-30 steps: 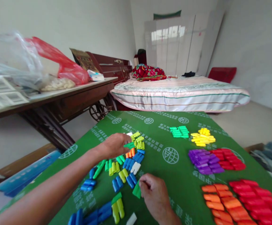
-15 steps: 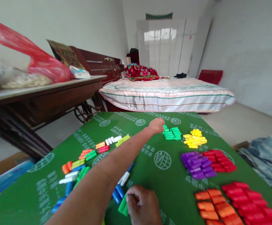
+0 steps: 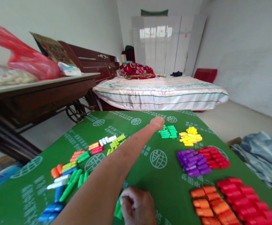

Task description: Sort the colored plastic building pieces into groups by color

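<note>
My left hand (image 3: 157,122), at the end of an arm reaching across the board, is closed against the left edge of a pile of teal-green plastic pieces (image 3: 170,132). Its fingertips are hidden, so what they hold is unclear. Low in the middle, my right hand (image 3: 139,204) is curled with thumb and forefinger close together, beside bright green pieces (image 3: 118,208) on the board. Whether anything is pinched there cannot be made out. The pieces are short glossy tubes, like marker caps. My left forearm hides part of the board's middle.
On the green board (image 3: 136,153) lie piles of yellow (image 3: 190,136), purple (image 3: 194,162), dark red (image 3: 213,157), orange (image 3: 214,204) and red pieces (image 3: 247,200). Mixed pieces curve along the left, among them blue (image 3: 51,212) and white (image 3: 59,181). A bed (image 3: 159,93) stands beyond.
The view has swung slightly right, so everything sits further left. My left forearm now covers blue and white pieces near the middle, while more lime-green ones show on the left. Both hands stay closed.
</note>
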Demonstrator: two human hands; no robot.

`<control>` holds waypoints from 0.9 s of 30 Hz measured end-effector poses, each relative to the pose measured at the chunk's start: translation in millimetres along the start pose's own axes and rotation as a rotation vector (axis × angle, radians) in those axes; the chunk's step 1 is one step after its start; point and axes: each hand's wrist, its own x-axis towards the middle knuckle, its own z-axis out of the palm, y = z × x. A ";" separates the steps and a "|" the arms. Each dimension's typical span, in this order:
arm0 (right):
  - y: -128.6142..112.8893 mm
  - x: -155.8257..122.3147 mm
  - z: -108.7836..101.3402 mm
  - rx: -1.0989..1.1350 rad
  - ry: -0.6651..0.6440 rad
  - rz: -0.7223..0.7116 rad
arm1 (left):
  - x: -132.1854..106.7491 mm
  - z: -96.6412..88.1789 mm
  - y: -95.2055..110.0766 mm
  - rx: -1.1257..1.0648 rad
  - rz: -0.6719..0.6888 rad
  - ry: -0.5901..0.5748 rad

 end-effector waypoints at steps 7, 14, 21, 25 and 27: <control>0.8 0.8 -0.8 0.026 -0.011 -0.003 | 2.0 1.9 -4.8 -0.039 0.011 -0.005; -2.4 0.7 -4.9 0.041 -0.016 -0.004 | -3.9 5.4 -6.4 -0.050 -0.004 0.020; -1.9 1.1 -4.6 0.097 -0.043 0.033 | -27.0 2.0 -23.1 -0.039 -0.010 0.099; -2.5 1.5 -6.3 0.125 -0.064 0.054 | -64.8 0.3 -45.7 -0.008 -0.005 0.120; -2.8 1.4 -7.2 0.144 -0.078 0.063 | -91.3 0.3 -60.9 0.012 -0.001 0.118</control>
